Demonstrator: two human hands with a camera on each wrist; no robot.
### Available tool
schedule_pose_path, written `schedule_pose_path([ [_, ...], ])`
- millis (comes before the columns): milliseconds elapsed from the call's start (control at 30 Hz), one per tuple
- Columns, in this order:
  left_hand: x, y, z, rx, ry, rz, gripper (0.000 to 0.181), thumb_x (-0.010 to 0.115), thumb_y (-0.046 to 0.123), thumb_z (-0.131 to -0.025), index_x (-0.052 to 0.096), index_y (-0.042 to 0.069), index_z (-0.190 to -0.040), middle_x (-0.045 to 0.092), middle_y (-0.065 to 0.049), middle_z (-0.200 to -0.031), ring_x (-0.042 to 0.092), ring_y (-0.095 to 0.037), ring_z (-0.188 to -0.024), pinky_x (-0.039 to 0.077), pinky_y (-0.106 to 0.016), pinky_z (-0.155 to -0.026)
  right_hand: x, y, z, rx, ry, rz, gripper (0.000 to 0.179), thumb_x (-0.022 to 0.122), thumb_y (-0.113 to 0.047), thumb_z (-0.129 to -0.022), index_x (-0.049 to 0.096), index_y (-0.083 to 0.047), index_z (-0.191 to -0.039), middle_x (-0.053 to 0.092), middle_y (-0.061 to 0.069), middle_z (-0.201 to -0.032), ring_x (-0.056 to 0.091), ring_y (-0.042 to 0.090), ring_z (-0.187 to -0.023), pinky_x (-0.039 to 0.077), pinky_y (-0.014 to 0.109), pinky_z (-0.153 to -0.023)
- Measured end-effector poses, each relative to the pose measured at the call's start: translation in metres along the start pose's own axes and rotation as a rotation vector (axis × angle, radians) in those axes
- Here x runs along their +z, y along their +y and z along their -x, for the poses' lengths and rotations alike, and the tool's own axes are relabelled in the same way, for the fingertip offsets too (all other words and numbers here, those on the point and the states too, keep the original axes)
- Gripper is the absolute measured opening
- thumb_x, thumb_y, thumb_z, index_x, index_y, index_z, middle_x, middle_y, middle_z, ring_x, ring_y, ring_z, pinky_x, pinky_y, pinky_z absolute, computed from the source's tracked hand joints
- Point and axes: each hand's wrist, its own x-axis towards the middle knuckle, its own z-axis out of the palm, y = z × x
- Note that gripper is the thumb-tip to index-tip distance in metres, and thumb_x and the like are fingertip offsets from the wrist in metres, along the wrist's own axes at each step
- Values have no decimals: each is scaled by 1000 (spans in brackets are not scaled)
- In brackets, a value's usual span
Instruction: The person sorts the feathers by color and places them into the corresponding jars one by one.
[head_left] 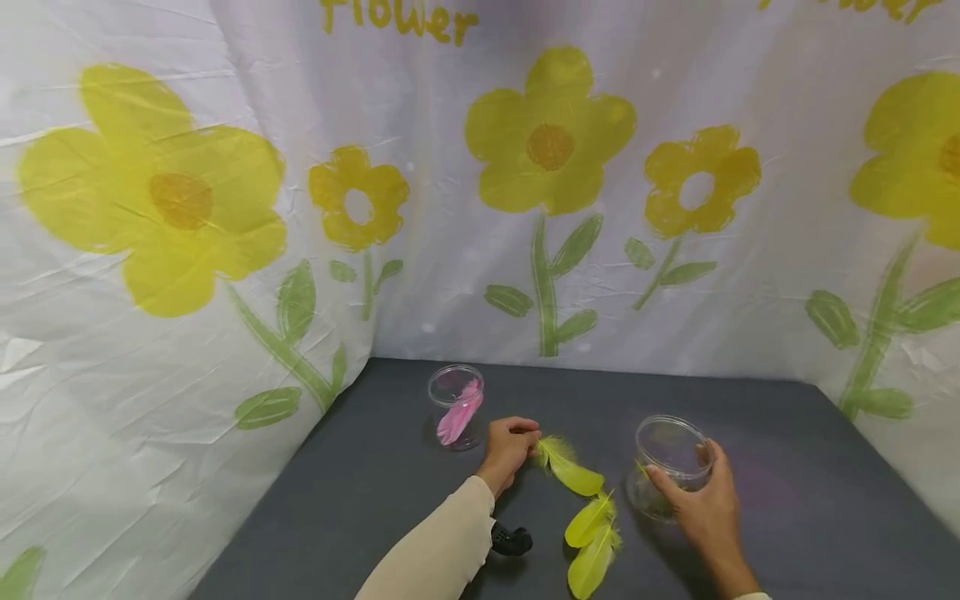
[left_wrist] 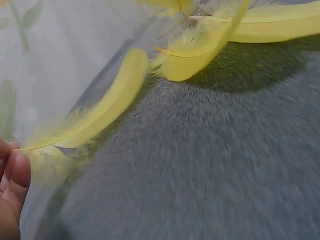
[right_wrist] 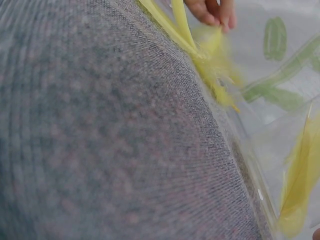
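Observation:
My left hand (head_left: 512,450) pinches the quill end of a yellow feather (head_left: 573,473) just above the dark tabletop. In the left wrist view, thumb and fingertip meet on that feather's (left_wrist: 112,107) shaft. Two more yellow feathers, an upper one (head_left: 588,522) and a lower one (head_left: 592,567), lie close together nearer to me. My right hand (head_left: 705,508) grips a clear round jar (head_left: 651,493) by its right side, thumb in front and fingers behind. Through the wall of that jar, the right wrist view shows a yellow feather (right_wrist: 299,185) inside.
Another clear jar (head_left: 456,398) stands at the back left, with a pink feather (head_left: 460,417) in it. A black object (head_left: 512,540) sits beside my left wrist. The dark table (head_left: 322,517) ends at a white curtain (head_left: 442,317) painted with yellow flowers.

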Motion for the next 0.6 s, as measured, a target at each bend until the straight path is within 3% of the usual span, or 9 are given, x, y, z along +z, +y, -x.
schedule_pose_path([
  [133,-9,10,5,44,9,112,16,68,-12,-79,65,-16,-95,66,-19,-79,60,-17,-59,54,-30,-57,-1,2,0,-8,11,1,95,86,-22,-72,30,6,-143,44,29,-132,36,45,-126,28,59,-99],
  [300,-17,36,16,102,16,207,12,68,-13,-79,68,-13,-92,65,-24,-84,63,-18,-62,56,-32,-60,-1,2,0,-1,6,16,94,86,-25,-72,31,5,-142,44,28,-132,37,44,-125,28,59,-99],
  [467,-17,65,25,180,-11,212,13,68,-11,-83,68,-11,-96,63,-32,-93,64,-21,-68,56,-37,-68,0,1,0,-10,2,20,93,86,-27,-72,32,3,-142,44,27,-132,37,44,-125,28,60,-98],
  [600,-5,98,37,277,-57,161,13,66,-11,-84,68,-13,-97,63,-33,-94,65,-32,-72,56,-42,-70,1,-1,1,-10,10,15,94,86,-25,-72,31,3,-143,44,27,-133,37,44,-125,28,59,-98],
])
